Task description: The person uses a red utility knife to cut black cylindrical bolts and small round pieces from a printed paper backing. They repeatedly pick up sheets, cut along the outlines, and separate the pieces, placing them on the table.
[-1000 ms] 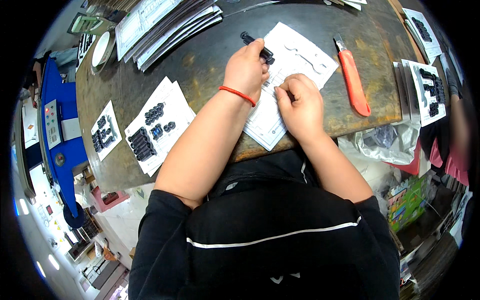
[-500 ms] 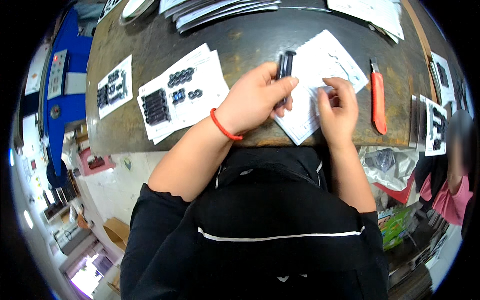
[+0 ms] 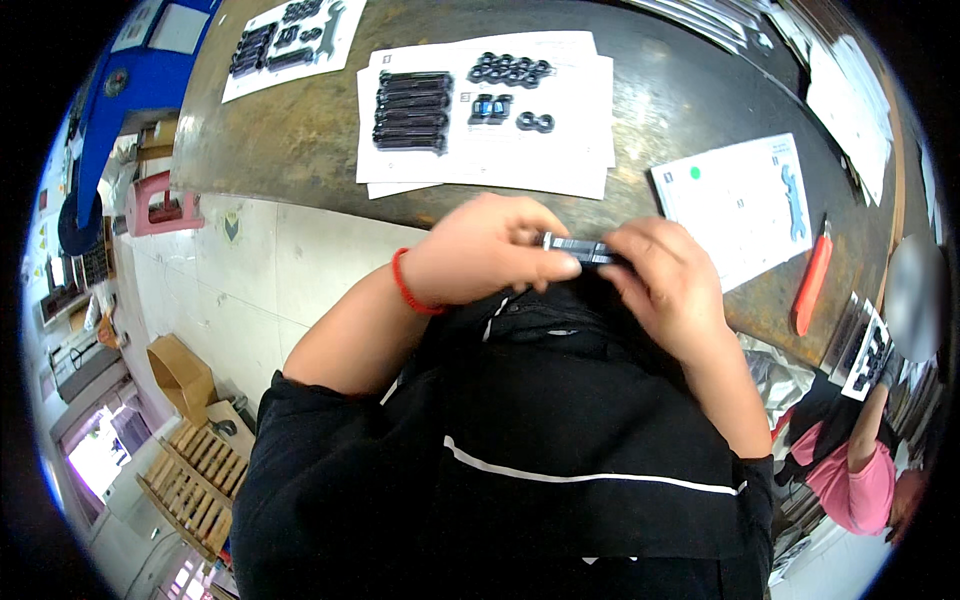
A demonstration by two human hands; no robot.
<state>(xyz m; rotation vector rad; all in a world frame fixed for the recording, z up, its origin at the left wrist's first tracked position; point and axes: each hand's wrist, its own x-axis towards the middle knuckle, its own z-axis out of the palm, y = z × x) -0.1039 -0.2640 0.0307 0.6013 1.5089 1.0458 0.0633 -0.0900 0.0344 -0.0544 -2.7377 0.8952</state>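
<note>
My left hand [image 3: 490, 250], with a red cord at the wrist, is closed on one end of a small bunch of black bolts [image 3: 575, 250]. The fingers of my right hand [image 3: 668, 278] are closed round the other end, and they hide part of it. Both hands are just in front of the table's near edge. Beyond them a white card [image 3: 585, 165] lies on another sheet, with a row of black bolts [image 3: 412, 110], black round nuts [image 3: 510, 70] and smaller black fittings [image 3: 490, 109] on it. To the right is a white card [image 3: 735, 215] bearing a grey-blue wrench shape [image 3: 793, 200].
A red utility knife [image 3: 815, 280] lies on the dark table [image 3: 640, 60] at the right. Another filled card [image 3: 290, 50] is at the far left. Paper stacks [image 3: 845, 110] stand at the far right. A person in pink [image 3: 850, 480] works at the right, a hand by a card.
The view has turned, so the table's things appear shifted. My hands have come back off the table with the bolts, and my right hand, apart from them before, now grips them too.
</note>
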